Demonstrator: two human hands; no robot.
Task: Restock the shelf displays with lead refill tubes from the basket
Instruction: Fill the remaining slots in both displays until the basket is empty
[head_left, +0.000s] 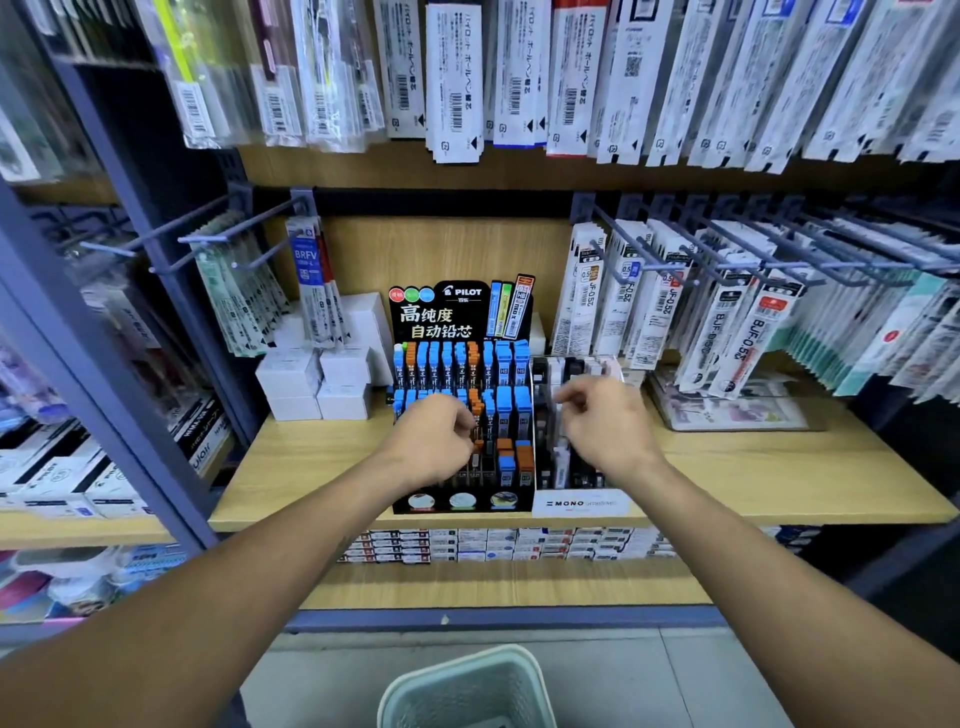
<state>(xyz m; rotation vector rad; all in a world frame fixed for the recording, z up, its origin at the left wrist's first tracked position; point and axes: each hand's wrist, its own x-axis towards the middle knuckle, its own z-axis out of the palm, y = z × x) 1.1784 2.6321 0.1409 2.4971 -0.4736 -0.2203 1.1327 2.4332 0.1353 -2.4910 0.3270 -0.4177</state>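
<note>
**Both hands at the lead displays**

The pale wooden shelf (311, 467) carries a black Pilot cardboard display stand (462, 312), the landmark here, packed with slim blue- and orange-capped lead refill tubes (506, 410) standing upright in tiered rows. Just right of it sits a white Mono display tray (579, 503) of darker tubes. Below it, on the floor, stands a pale green plastic basket (467, 686); its contents are not visible. The left hand (436, 441) hovers over the stand's lower rows, fingers curled, seemingly pinching an orange-capped tube, though blur hides the contact. The right hand (602, 431) hangs over the tray, fingers loosely bent, holding nothing visible. The tubes look light, rigid and smooth; best pinched near the cap.
</note>
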